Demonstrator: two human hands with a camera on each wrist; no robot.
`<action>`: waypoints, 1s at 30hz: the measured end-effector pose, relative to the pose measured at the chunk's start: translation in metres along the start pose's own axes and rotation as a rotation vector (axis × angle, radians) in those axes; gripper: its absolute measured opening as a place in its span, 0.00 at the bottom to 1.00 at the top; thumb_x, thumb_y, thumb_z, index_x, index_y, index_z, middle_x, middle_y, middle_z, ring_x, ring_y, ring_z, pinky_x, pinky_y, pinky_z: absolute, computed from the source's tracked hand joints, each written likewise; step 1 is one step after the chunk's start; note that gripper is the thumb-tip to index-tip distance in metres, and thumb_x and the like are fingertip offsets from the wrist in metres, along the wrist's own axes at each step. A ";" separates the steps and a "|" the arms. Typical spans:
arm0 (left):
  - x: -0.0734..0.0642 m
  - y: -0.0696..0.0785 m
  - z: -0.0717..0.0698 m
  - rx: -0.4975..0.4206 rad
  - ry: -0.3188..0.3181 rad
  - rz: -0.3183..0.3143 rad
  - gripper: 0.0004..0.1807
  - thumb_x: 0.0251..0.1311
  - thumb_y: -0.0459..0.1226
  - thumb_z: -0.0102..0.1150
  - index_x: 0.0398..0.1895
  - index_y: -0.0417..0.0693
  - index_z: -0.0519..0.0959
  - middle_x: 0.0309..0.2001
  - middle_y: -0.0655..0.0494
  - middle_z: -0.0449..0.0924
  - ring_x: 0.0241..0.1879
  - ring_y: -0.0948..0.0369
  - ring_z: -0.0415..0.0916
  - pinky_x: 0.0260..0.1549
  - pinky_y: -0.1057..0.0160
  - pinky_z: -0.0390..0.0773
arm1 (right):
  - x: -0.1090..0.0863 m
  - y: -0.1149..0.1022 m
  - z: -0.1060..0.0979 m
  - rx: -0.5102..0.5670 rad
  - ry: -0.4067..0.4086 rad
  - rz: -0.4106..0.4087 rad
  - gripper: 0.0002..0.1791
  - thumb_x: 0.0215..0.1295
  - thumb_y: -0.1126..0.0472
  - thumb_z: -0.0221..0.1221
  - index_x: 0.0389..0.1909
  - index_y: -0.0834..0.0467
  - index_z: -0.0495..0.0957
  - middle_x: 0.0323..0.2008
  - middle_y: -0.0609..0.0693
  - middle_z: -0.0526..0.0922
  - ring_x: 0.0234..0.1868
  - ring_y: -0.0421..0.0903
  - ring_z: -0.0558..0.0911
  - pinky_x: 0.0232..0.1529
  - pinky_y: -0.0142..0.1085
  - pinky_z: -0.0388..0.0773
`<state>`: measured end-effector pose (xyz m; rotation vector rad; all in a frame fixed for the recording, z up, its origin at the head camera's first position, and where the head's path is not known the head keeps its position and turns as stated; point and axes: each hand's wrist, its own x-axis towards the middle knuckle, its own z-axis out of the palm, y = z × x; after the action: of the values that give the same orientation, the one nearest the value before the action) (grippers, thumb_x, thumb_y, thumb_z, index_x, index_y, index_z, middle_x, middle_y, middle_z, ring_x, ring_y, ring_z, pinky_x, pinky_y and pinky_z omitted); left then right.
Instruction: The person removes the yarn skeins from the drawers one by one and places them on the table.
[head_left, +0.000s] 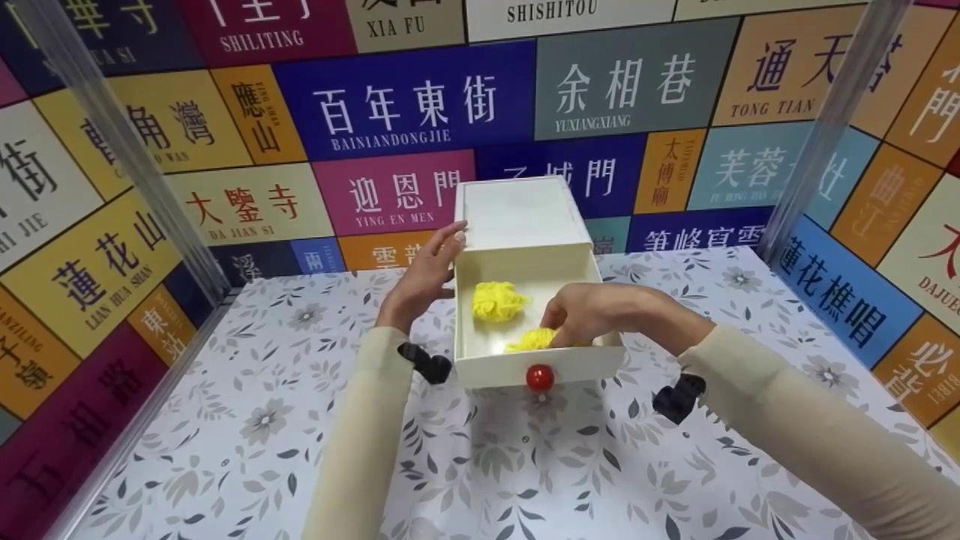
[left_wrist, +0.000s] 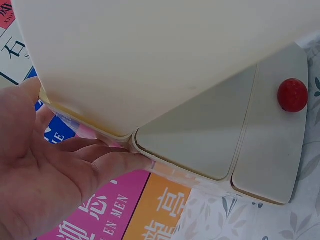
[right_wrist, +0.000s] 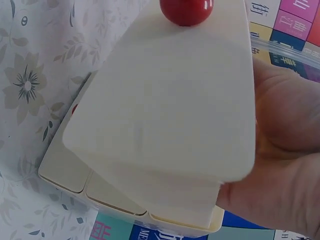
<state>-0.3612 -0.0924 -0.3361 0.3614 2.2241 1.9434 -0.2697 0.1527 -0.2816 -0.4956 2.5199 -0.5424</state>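
A white cabinet (head_left: 517,210) has its drawer (head_left: 536,367) pulled out, with a red knob (head_left: 540,377) on the front. Inside lie two bundles of yellow yarn: one yarn bundle (head_left: 496,301) near the left wall, another (head_left: 532,340) by the drawer front. My right hand (head_left: 600,311) reaches into the drawer, its fingers pinching the front bundle; in the right wrist view the drawer front (right_wrist: 165,100) hides the fingertips. My left hand (head_left: 427,274) rests against the cabinet's left side, fingers fairly straight along it in the left wrist view.
Below the pulled-out drawer, the left wrist view shows closed drawers, one with a red knob (left_wrist: 292,95). The cabinet stands on a floral-patterned tabletop (head_left: 262,420). Behind is a wall of coloured name panels (head_left: 405,97), with clear posts (head_left: 832,127) at the table's corners.
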 end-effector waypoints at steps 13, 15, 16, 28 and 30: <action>-0.001 0.001 0.001 0.023 0.017 -0.015 0.26 0.77 0.54 0.40 0.75 0.70 0.60 0.74 0.49 0.63 0.73 0.38 0.62 0.60 0.39 0.78 | 0.001 0.002 0.001 0.013 0.017 -0.048 0.20 0.63 0.62 0.61 0.56 0.63 0.81 0.54 0.58 0.83 0.51 0.48 0.77 0.63 0.45 0.75; -0.001 0.001 0.001 0.019 0.014 -0.012 0.26 0.77 0.54 0.40 0.75 0.70 0.59 0.75 0.49 0.63 0.73 0.38 0.61 0.60 0.39 0.77 | 0.002 0.001 0.001 0.030 0.030 -0.060 0.19 0.63 0.62 0.62 0.54 0.63 0.81 0.52 0.57 0.84 0.50 0.47 0.77 0.60 0.42 0.76; -0.001 0.001 0.001 0.016 0.011 -0.010 0.26 0.77 0.54 0.40 0.75 0.70 0.59 0.74 0.49 0.63 0.73 0.37 0.61 0.60 0.39 0.78 | 0.002 0.001 0.000 0.036 0.036 -0.058 0.19 0.63 0.61 0.63 0.54 0.62 0.82 0.51 0.57 0.84 0.49 0.46 0.77 0.58 0.41 0.76; -0.001 0.000 -0.001 -0.013 -0.009 0.008 0.26 0.78 0.53 0.39 0.76 0.67 0.58 0.73 0.47 0.64 0.72 0.38 0.64 0.57 0.41 0.80 | -0.012 -0.006 -0.016 0.073 0.077 -0.028 0.23 0.62 0.55 0.67 0.56 0.60 0.80 0.55 0.57 0.82 0.52 0.50 0.80 0.59 0.45 0.78; -0.001 0.000 0.000 -0.012 -0.007 0.006 0.26 0.78 0.53 0.40 0.76 0.67 0.59 0.73 0.47 0.64 0.71 0.39 0.65 0.57 0.41 0.80 | -0.014 -0.006 -0.018 0.071 0.084 -0.019 0.24 0.62 0.54 0.67 0.57 0.60 0.79 0.56 0.57 0.82 0.52 0.50 0.79 0.60 0.46 0.77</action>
<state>-0.3603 -0.0928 -0.3361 0.3722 2.2086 1.9545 -0.2670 0.1592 -0.2591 -0.4799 2.5671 -0.6696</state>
